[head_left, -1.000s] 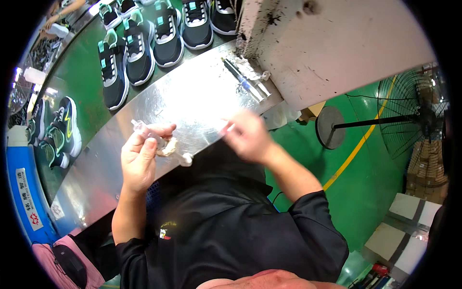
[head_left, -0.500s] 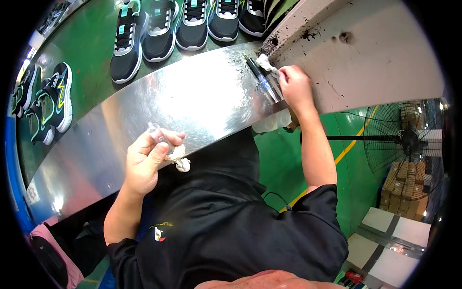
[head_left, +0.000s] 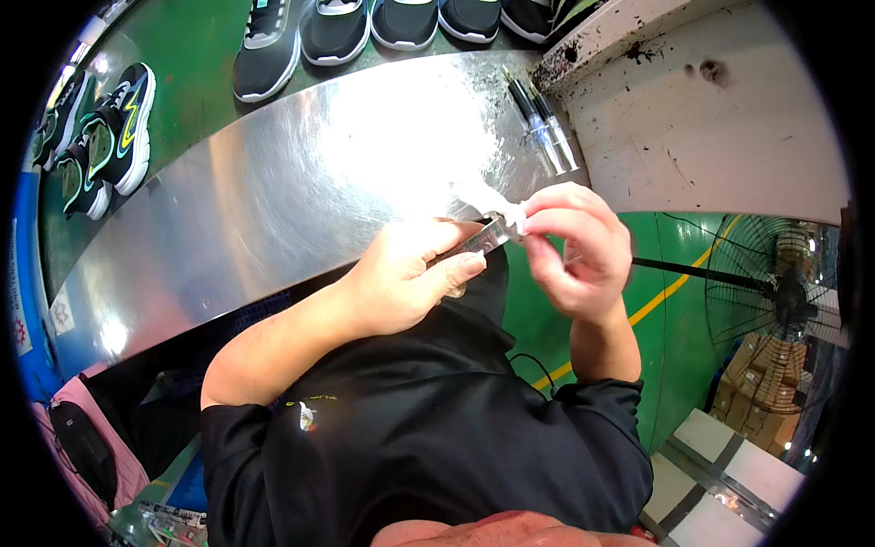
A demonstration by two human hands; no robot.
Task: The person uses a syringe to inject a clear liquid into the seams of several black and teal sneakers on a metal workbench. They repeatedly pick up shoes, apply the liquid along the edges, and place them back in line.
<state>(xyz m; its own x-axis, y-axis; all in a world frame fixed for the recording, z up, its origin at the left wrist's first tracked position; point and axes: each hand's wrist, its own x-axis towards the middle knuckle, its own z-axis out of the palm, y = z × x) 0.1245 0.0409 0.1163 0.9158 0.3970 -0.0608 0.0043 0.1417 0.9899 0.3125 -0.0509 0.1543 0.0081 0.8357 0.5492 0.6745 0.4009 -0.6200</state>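
Above the bench's near edge, my two hands meet at a clear plastic tube (head_left: 490, 237) that looks like a syringe barrel. My left hand (head_left: 406, 273) is closed around it, thumb and fingers along its sides. A white crumpled tissue (head_left: 481, 197) sits at the tube's far end, pinched by the fingertips of my right hand (head_left: 579, 242). A small pale bit (head_left: 457, 291) shows under my left hand; I cannot make out what it is. Two syringes with dark contents (head_left: 544, 123) lie side by side on the metal bench top (head_left: 246, 196), beyond my right hand.
A row of black sneakers (head_left: 404, 25) stands on the green surface (head_left: 196, 64) behind the bench, with more sneakers (head_left: 123, 128) at far left. A stained pale panel (head_left: 702, 137) borders the bench's right end. A caged fan (head_left: 775, 292) and cartons (head_left: 756, 383) stand at right.
My right hand has come back from beside the syringes with the white tissue. My left hand has moved right with the clear tube, and tissue and tube now touch. The view has shifted slightly.
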